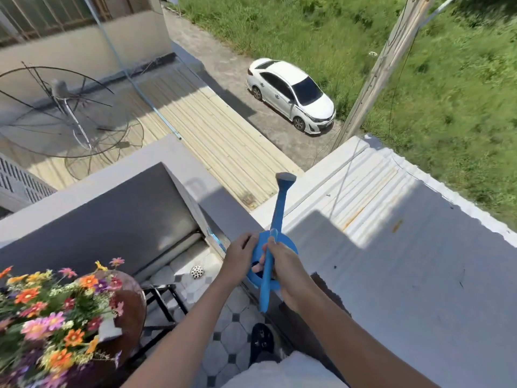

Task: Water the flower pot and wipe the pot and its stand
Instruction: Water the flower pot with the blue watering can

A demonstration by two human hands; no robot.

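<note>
A blue watering can (285, 246) is held over the balcony's grey parapet, its long spout pointing up and away toward the roof beyond. My right hand (288, 271) grips its blue handle. My left hand (240, 257) holds the left rim of the can's body. At the lower left stands a brown flower pot (130, 306) full of orange, pink and yellow flowers (47, 320). It rests on a black metal stand (162, 301), of which only the right-side bars show. The pot is about an arm's length left of the can.
A grey parapet wall (391, 275) runs on the right and another (112, 208) at the back. The floor is tiled (232, 331), with a round drain (197, 271). My dark shoe (261, 341) is below the can. Roofs, a satellite dish and a white car lie beyond.
</note>
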